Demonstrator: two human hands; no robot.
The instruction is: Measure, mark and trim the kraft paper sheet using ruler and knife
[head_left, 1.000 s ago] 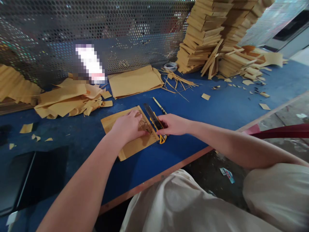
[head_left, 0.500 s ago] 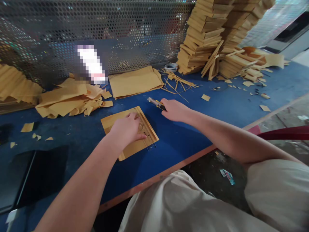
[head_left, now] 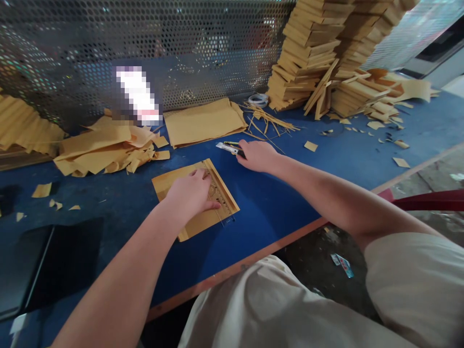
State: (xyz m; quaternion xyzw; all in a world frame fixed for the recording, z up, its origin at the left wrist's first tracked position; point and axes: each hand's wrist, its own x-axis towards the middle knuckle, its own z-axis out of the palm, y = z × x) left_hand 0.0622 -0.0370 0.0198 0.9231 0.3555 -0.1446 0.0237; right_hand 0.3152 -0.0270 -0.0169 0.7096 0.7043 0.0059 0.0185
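Note:
My left hand [head_left: 190, 193] lies flat with its thumb spread, pressing a clear plastic ruler [head_left: 224, 211] onto a folded piece of brown kraft paper [head_left: 164, 182]. The ruler runs alongside the paper's right edge, and a narrow strip of paper shows beyond it. Part of the ruler is hidden beneath the fingers. Above and to the right of the paper, my right hand [head_left: 258, 155] is closed around a utility knife [head_left: 228, 148]. Its blade end points left and is apart from the paper.
Behind lie a flat stack of kraft sheets [head_left: 205, 123], thin paper offcuts [head_left: 270, 121] and crumpled scraps [head_left: 97, 150]. Tall piles of folded paper [head_left: 300, 63] stand at back right against a perforated metal screen [head_left: 217, 58]. A black device [head_left: 21, 261] rests at lower left on the blue table [head_left: 275, 208].
My right hand has moved slightly up and left with the utility knife, whose blade end is now farther left. My left hand, the ruler and the paper have stayed in place.

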